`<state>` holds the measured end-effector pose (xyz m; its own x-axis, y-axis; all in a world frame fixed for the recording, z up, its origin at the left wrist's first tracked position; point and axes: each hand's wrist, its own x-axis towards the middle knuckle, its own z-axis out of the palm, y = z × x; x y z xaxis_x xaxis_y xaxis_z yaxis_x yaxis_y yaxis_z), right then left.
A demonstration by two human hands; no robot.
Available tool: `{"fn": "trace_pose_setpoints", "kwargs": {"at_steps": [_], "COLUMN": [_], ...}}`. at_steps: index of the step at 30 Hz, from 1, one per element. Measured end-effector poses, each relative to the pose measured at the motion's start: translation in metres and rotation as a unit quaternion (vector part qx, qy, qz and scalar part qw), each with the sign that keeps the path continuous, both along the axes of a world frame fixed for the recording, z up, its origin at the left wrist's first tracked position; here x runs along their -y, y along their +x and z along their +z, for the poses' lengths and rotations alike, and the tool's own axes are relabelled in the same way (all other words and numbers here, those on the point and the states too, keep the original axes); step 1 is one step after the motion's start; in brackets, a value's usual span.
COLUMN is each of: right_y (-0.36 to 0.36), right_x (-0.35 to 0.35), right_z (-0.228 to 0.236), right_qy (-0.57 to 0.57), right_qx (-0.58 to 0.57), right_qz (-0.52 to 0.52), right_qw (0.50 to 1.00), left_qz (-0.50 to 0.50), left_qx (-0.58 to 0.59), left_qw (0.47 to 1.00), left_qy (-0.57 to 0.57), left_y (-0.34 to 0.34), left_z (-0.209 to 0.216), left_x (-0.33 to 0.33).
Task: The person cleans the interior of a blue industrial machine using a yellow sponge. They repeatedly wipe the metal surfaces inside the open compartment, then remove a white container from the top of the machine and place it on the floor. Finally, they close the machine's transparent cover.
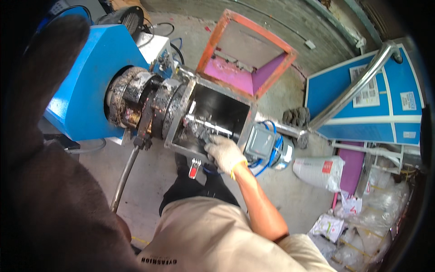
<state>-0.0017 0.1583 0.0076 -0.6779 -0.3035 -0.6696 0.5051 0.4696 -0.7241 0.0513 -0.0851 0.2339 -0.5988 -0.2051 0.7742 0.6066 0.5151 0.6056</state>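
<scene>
Far left of the square steel feed box (224, 92), a dark, blurred shape (50, 149) crowds the lens; whether that's the left hand, and how its grip stands, I cannot tell. Nearer the box, there's the blue machine housing (93, 86), then the soot-blackened barrel collar (136, 93) running right up to the box's left wall, with a metal rod (124, 179) slanting down below it. Now the box itself: a dark, ragged clump (198, 131) sits inside, and here's the right hand (226, 156) in its pale knit glove, reaching over the near right rim, fingers bent, fingertips at the clump; clamped on it or merely touching, I cannot tell. A red latch (193, 170) hangs on the near wall. Behind the box, an orange-rimmed purple funnel (229, 70) tilts open; right of the box, a grey junction box (261, 143), and farther right, a white sack (319, 171).
</scene>
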Motion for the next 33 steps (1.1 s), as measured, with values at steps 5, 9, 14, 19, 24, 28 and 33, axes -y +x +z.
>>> {"fn": "trace_pose_setpoints", "kwargs": {"at_steps": [5,9,14,19,24,28,33], "right_y": [-0.008,0.000,-0.016,-0.051,-0.089,-0.094,-0.100], "right_x": [0.003,0.003,0.009,0.047,0.091,0.084,0.096], "right_z": [0.003,-0.013,-0.037,-0.092,-0.168,-0.155,-0.136], "right_qy": [0.016,0.028,0.086,0.207,0.225,0.214,0.199], "right_qx": [-0.010,-0.061,-0.082,-0.240,-0.175,-0.149,-0.144], "right_qz": [0.016,0.034,0.084,0.166,0.094,0.140,-0.053], "right_qw": [1.000,0.997,0.989,0.934,0.954,0.955,0.968], "left_qz": [0.011,0.044,0.054,-0.030,-0.038,-0.018,0.021], "left_qx": [0.011,0.021,0.250,0.501,0.379,0.308,0.276], "left_qw": [1.000,0.998,0.966,0.863,0.894,0.916,0.915], "left_qy": [0.016,0.031,-0.026,-0.062,-0.235,-0.255,-0.293], "left_y": [-0.012,-0.014,-0.036,-0.012,0.002,0.013,0.019], "left_z": [0.014,0.019,-0.015,-0.167,-0.239,-0.258,-0.261], "left_x": [-0.004,-0.015,-0.032,-0.041,-0.052,-0.048,-0.053]}}
